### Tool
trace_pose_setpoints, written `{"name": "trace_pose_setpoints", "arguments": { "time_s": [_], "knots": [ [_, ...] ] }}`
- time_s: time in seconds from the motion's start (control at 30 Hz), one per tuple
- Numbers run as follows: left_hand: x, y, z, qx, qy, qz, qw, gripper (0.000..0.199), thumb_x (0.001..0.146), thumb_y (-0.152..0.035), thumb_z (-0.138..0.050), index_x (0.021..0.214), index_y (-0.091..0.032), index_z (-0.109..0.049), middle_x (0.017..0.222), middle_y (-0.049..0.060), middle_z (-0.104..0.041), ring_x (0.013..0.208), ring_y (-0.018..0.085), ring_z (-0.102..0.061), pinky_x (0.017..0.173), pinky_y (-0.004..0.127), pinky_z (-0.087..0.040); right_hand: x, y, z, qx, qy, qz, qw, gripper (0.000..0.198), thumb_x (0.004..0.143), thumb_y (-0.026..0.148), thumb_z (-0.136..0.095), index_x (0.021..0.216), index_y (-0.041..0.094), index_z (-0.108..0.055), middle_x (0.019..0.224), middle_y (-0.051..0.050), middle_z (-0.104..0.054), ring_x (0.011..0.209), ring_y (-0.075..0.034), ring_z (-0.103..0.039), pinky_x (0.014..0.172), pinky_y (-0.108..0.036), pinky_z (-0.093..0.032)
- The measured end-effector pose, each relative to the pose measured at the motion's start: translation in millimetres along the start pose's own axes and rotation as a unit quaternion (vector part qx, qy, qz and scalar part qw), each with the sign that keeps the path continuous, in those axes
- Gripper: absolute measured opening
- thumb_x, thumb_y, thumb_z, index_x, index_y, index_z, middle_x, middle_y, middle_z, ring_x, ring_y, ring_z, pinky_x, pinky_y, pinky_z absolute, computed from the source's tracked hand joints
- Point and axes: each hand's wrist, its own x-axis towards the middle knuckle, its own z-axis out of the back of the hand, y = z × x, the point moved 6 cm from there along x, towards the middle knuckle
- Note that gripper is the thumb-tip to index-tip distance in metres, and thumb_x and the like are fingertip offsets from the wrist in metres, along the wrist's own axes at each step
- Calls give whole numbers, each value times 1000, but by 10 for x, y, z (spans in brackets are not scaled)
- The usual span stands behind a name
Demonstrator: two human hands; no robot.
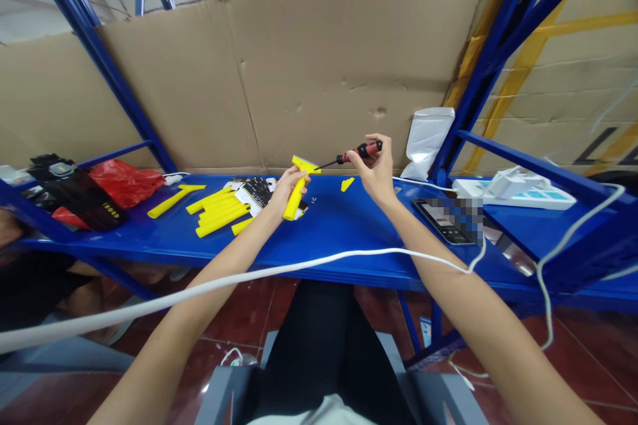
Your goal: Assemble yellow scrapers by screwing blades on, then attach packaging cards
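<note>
Two hands work above a blue counter [349, 226], seen from the head. The left hand [284, 191] is closed around the handle of a yellow scraper [294, 202], which is raised over the counter at a tilt, its head uppermost. The right hand [379, 176] has its fingers curled about the red-and-black grip of a screwdriver [363, 152]; the shaft points left, its tip at the scraper's head, though contact cannot be made out. Between the hands, a small yellow piece [347, 184] lies on the counter. To the left of the left hand, yellow handles [219, 212] lie side by side, partly over black-and-white cards [256, 192]; a second scraper [174, 202] lies farther left, near a red bag [127, 182] and a black bag [74, 192]. To the right are a phone [438, 220], beside the right forearm, a power strip [543, 195] and, against the cardboard [349, 66] at the rear, a white pouch [429, 139]. A white cable [299, 267] crosses the foreground, passing in front of the counter's near edge.
</note>
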Motion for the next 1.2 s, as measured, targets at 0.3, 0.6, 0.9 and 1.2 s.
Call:
{"name": "trace_pose_setpoints", "arguments": {
  "time_s": [0.3,0.6,0.9,1.2],
  "knots": [
    [27,3,30,1,1,-5,1000,46,77,-5,-85,114,-21,-62,99,1,-74,71,9,-69,45,13,-40,-27,18,-174,110,75,-24,991,86,85,81,-86,138,35,-37,124,-7,-76,112,-29,-84,116,-59,-63],
    [-33,-8,-7,30,18,10,999,49,79,-7,-88,118,-21,-62,97,2,-74,73,12,-71,47,16,-44,9,-9,-11,45,0,-18,999,91,79,77,-93,145,35,-46,98,-1,-67,88,-30,-81,88,-60,-73],
    [-26,0,-24,25,15,6,1000,51,75,-6,-91,116,-21,-64,99,3,-76,73,12,-72,45,16,-42,27,84,-76,88,48,8,995,86,89,77,-84,147,39,-33,130,-8,-71,117,-31,-81,113,-60,-65],
    [40,47,37,44,11,-1,999,47,76,-8,-88,115,-20,-64,99,3,-77,71,11,-72,45,15,-41,-20,82,-102,76,54,-10,996,83,87,73,-89,142,35,-40,113,-4,-74,105,-30,-84,108,-58,-68]
  ]
}}
